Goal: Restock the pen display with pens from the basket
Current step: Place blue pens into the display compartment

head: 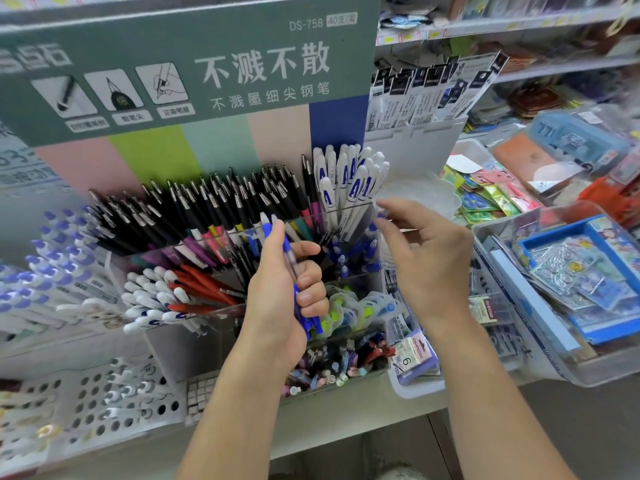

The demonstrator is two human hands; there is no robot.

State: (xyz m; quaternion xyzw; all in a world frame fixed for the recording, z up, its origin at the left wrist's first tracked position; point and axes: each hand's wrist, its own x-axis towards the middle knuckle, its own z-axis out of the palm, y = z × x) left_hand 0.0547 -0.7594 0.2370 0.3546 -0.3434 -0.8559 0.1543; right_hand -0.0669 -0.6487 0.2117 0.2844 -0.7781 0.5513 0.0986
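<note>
The left hand (280, 289) is clenched around a bunch of blue pens (294, 271), held upright in front of the clear pen display (221, 244) on the shelf. The right hand (426, 258) hovers beside it with fingers loosely spread; whether its fingertips pinch anything is unclear, near the compartment of white-capped pens (349, 178).
</note>
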